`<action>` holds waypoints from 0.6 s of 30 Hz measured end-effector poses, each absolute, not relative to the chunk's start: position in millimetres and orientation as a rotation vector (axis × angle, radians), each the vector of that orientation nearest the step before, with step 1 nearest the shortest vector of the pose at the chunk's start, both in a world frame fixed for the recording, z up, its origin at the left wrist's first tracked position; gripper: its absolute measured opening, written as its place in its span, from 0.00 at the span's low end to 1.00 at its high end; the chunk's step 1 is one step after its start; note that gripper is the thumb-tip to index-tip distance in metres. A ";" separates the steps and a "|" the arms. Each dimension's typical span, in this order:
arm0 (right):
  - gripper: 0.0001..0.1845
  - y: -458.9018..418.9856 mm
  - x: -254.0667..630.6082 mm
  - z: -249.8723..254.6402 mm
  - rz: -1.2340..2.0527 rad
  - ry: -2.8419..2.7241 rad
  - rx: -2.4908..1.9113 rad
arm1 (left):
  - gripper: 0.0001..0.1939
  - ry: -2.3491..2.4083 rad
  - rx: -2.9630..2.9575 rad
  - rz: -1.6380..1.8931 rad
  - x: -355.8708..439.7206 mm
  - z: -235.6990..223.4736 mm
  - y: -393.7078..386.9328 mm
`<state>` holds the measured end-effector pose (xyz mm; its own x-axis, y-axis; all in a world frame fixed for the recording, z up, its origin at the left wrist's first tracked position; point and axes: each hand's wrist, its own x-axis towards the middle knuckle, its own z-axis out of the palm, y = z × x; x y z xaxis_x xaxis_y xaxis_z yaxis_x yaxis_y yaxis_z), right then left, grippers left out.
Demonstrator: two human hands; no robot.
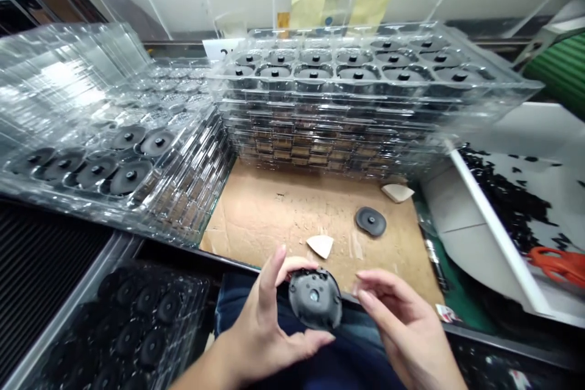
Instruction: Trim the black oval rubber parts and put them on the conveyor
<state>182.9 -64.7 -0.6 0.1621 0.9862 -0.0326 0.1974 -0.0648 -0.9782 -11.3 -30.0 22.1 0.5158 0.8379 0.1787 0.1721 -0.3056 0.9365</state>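
Observation:
My left hand (pixel 269 323) grips a black rounded plastic part (pixel 315 298) by its edges, above my lap at the bench's front edge. The part's face toward me shows small holes and a light spot at the centre. Just right of it, my right hand (pixel 406 323) has thumb and fingertips brought together; whatever may be between them is too small to make out. Beyond the hands, a white wedge-shaped piece (pixel 321 245) rests on the cardboard (pixel 256 201). A dark oval part with a central knob (pixel 370 221) lies farther right.
Stacked clear trays of dark parts stand at the back (pixel 338 116) and left (pixel 183 183). Another tray (pixel 146 317) sits lower left. On the right, a white box (pixel 498 225) contains black scraps and orange-handled scissors (pixel 557 265). A second white wedge (pixel 397 192) lies near it.

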 end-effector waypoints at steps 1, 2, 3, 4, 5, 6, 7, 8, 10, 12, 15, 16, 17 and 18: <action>0.11 -67.4 180.3 7.5 1.102 -1.199 -1.443 | 0.55 0.844 1.789 0.856 -13.5 24.5 -31.9; 0.11 -68.8 177.5 16.5 1.200 -1.199 -1.419 | 0.55 0.844 1.784 0.857 -15.8 26.8 -34.0; 0.10 -68.9 174.7 25.7 1.306 -1.210 -1.385 | 0.55 0.841 1.774 0.860 -18.2 28.9 -36.3; 0.09 -68.1 172.1 34.7 1.407 -1.226 -1.344 | 0.55 0.838 1.761 0.854 -20.6 30.8 -38.7; 0.08 -66.7 169.8 43.2 1.497 -1.241 -1.294 | 0.55 0.834 1.739 0.843 -22.8 32.7 -41.0; 0.07 -65.2 167.8 50.9 1.589 -1.245 -1.230 | 0.55 0.825 1.705 0.823 -24.8 34.5 -43.4; 0.07 -63.8 166.1 57.8 1.682 -1.233 -1.164 | 0.55 0.809 1.655 0.798 -26.5 36.3 -45.9; 0.06 -63.0 164.6 64.0 1.769 -1.206 -1.114 | 0.56 0.786 1.588 0.773 -27.9 38.1 -48.3; 0.06 -63.1 161.5 74.4 1.916 -1.159 -1.055 | 0.57 0.718 1.436 0.730 -30.1 41.7 -53.2; 0.05 -65.6 158.0 82.8 2.013 -1.153 -1.031 | 0.59 0.662 1.336 0.700 -32.3 45.2 -58.0; 0.02 -70.9 153.1 90.7 2.075 -1.203 -1.006 | 0.61 0.663 1.340 0.690 -36.6 49.7 -64.6; 0.02 -72.7 152.0 91.5 2.071 -1.221 -1.009 | 0.61 0.674 1.363 0.699 -38.2 50.7 -66.6; 0.02 -74.4 151.4 91.4 2.055 -1.232 -1.025 | 0.60 0.684 1.384 0.715 -39.8 51.6 -68.4; 0.03 -76.1 151.1 90.3 2.033 -1.231 -1.051 | 0.59 0.688 1.398 0.731 -41.1 52.1 -69.9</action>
